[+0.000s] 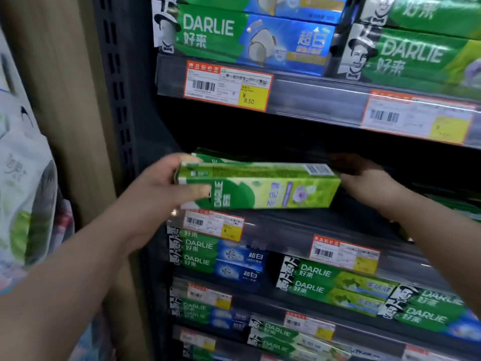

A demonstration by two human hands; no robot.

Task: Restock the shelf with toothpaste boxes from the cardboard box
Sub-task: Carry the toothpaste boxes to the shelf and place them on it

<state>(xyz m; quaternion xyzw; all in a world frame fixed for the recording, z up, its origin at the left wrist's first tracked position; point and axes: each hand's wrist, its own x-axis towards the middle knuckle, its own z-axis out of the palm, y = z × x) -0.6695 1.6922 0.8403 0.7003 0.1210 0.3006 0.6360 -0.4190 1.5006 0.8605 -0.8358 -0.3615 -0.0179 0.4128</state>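
A green toothpaste box [263, 188] lies lengthwise at the mouth of the dark middle shelf [294, 225], its printing upside down. My left hand [166, 188] grips its left end, thumb on top and fingers across the front. My right hand [364, 178] holds the right end, its fingers reaching into the shadow behind the box. A second green box [208, 156] lies just behind it on the shelf. The cardboard box is out of view.
Stacked toothpaste boxes [250, 40] fill the shelf above, and more rows [335, 285] fill the shelves below. Price tags [226, 84] line the shelf rails. A perforated dark upright [117, 82] and a wooden panel [59, 87] stand left, with hanging packs [23, 191] beside them.
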